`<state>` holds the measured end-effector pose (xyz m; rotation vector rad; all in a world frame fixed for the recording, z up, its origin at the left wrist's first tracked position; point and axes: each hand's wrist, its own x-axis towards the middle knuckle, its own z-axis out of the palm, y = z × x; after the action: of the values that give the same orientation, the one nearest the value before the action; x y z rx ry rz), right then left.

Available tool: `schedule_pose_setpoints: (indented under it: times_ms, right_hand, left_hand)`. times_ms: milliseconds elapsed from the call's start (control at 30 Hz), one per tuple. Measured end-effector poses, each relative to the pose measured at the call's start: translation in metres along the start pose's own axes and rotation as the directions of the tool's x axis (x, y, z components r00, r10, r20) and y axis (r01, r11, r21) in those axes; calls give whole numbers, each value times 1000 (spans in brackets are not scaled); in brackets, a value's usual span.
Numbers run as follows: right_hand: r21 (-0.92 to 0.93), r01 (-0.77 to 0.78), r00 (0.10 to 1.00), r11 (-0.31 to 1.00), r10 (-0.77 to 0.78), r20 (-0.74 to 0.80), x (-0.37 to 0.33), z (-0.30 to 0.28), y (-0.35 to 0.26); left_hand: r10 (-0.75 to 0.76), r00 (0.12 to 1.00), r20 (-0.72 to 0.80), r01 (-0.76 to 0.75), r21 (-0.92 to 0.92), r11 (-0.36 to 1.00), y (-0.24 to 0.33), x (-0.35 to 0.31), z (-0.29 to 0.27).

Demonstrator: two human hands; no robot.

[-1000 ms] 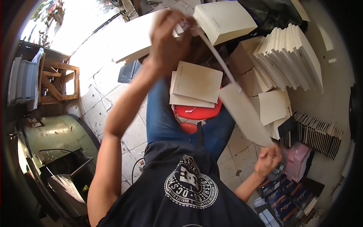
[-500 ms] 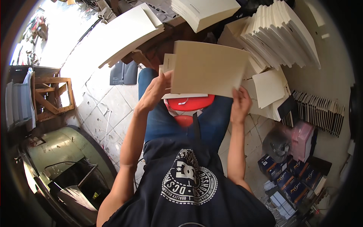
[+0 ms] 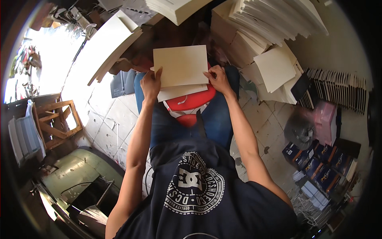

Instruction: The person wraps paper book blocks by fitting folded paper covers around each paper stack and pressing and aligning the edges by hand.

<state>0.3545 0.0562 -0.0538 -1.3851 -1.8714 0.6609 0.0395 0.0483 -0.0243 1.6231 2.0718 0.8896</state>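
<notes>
A cream sheet of paper point(image 3: 181, 65) is held above my lap, between my knees. My left hand point(image 3: 151, 84) is closed on its left edge, thumb on top and the other fingers hidden underneath. My right hand point(image 3: 219, 79) pinches the lower right corner with bent fingers. Under it, more cream paper point(image 3: 183, 92) shows along the near side, on a red stool point(image 3: 190, 102) between my thighs. Whether the upper sheet touches the paper below I cannot tell.
Tall stacks of cream paper point(image 3: 274, 18) stand at the far right, with another pile point(image 3: 115, 44) at the far left. A row of dark-covered books point(image 3: 338, 89) lines the right wall, near blue boxes point(image 3: 318, 159). A wooden frame point(image 3: 57, 123) and green rounded machine point(image 3: 81, 171) are at left.
The cream sheet has moved left and levelled out over the paper on the stool. My right hand has come inward with it, and my view has shifted slightly.
</notes>
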Motion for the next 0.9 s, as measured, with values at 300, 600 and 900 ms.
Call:
schedule_pose_setpoints:
  times_ms: [300,600,900]
  right_hand:
    - [4,-70,997,998,70,15,-5,-5,9]
    - [2,-95,995,995,95,42,-8,-3,9]
    - [23,-63,998,998,63,28,-8,-4,9]
  left_hand:
    - [2,998,70,-5,44,999,-1,5,11]
    - [-15,995,102,17,-19,1000,11,1,3]
    - [-6,997,76,4,32,999,5,1,5]
